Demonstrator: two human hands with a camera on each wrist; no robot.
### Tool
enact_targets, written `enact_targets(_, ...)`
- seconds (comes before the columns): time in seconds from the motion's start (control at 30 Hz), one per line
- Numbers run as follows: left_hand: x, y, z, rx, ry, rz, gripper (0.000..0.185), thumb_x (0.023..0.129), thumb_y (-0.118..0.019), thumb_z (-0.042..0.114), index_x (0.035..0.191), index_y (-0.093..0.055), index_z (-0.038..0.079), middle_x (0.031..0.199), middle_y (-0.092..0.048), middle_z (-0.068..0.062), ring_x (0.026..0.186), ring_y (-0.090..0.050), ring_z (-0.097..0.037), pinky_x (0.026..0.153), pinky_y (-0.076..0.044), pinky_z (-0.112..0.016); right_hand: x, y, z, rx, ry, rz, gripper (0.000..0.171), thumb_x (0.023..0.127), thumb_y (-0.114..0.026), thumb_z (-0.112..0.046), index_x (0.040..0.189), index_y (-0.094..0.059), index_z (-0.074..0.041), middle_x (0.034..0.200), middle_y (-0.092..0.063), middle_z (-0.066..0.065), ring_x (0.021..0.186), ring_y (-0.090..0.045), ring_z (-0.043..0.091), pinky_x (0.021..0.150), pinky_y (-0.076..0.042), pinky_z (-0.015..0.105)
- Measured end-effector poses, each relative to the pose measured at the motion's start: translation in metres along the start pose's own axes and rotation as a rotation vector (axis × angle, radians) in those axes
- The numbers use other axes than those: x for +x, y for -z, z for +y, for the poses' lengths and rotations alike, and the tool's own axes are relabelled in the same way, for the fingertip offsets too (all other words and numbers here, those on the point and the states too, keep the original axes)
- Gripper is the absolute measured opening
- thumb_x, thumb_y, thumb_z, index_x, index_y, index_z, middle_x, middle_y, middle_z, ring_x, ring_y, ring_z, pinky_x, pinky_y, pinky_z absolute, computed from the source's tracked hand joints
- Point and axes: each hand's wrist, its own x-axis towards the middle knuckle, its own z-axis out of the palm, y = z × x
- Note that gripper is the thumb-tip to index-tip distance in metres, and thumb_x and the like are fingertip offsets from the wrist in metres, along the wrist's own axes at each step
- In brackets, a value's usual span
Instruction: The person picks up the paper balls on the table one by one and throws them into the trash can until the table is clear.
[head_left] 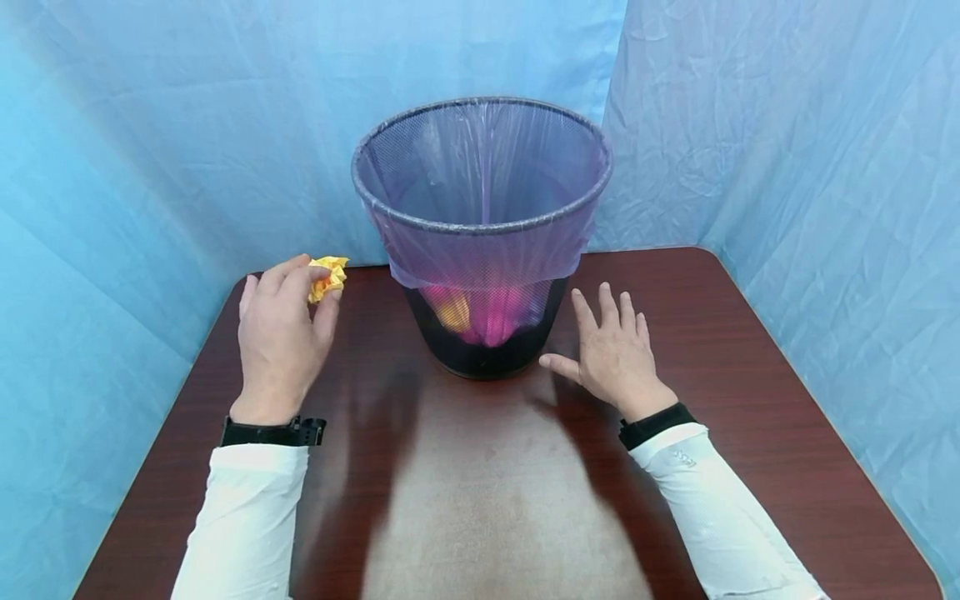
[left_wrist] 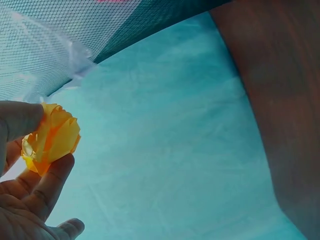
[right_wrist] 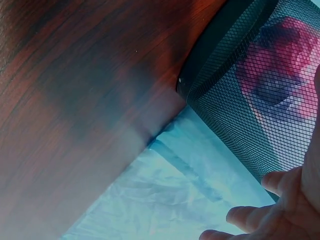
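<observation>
Left of the bin, my left hand (head_left: 281, 342) pinches a crumpled ball of yellow paper (head_left: 328, 279) between thumb and fingers, held above the table. In the left wrist view the same yellow paper ball (left_wrist: 52, 137) shows close up at the fingertips. A black mesh wastebasket (head_left: 480, 358) lined with a thin purple plastic bag (head_left: 487, 250) stands upright at the table's back. Pink and yellow crumpled pieces (head_left: 491, 317) show through its lower wall. My right hand (head_left: 615, 358), fingers spread and straight, hovers beside the bin's right side, holding nothing.
The dark red-brown wooden table (head_left: 495, 500) has rounded back corners, with a bright glare in its front middle. Light blue cloth (head_left: 187, 125) hangs behind and along both sides. The bin's wide rim (head_left: 480, 227) rises well above the tabletop.
</observation>
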Motion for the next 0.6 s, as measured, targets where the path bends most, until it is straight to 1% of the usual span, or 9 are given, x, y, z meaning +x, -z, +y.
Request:
enact_targets(0.1, 0.005, 0.005, 0.003, 0.003, -0.016, 0.031, 0.027, 0.086, -0.071, 0.011, 0.109, -0.065, -0.002, 0.123, -0.062, -0.02, 0.119, -0.055, -0.035, 0.107, -0.026, -0.064, 0.0, 0.001, 0.0, -0.002, 0.001, 0.006, 0.111, 0.072, -0.052, -0.084, 0.156, -0.018, -0.02, 0.157, -0.014, 0.025, 0.14, -0.014, 0.051, 0.107, -0.018, 0.067)
enact_targets(0.33, 0.018, 0.012, 0.011, -0.033, -0.044, 0.108, 0.024, 0.086, -0.071, 0.01, 0.107, -0.066, -0.002, 0.122, -0.062, -0.02, 0.118, -0.055, -0.034, 0.108, -0.024, -0.064, 0.0, 0.001, -0.001, 0.012, 0.004, 0.007, 0.111, 0.072, -0.053, -0.083, 0.156, -0.018, -0.02, 0.157, -0.014, 0.025, 0.141, -0.014, 0.051, 0.107, -0.018, 0.068)
enact_targets(0.6, 0.032, 0.02, 0.018, -0.041, -0.066, 0.15, 0.023, 0.086, -0.071, 0.01, 0.106, -0.066, -0.002, 0.121, -0.063, -0.02, 0.118, -0.055, -0.034, 0.109, -0.023, -0.063, 0.0, 0.003, -0.002, 0.008, 0.005, 0.014, 0.111, 0.072, -0.054, -0.083, 0.155, -0.018, -0.02, 0.157, -0.014, 0.025, 0.141, -0.013, 0.051, 0.107, -0.017, 0.067)
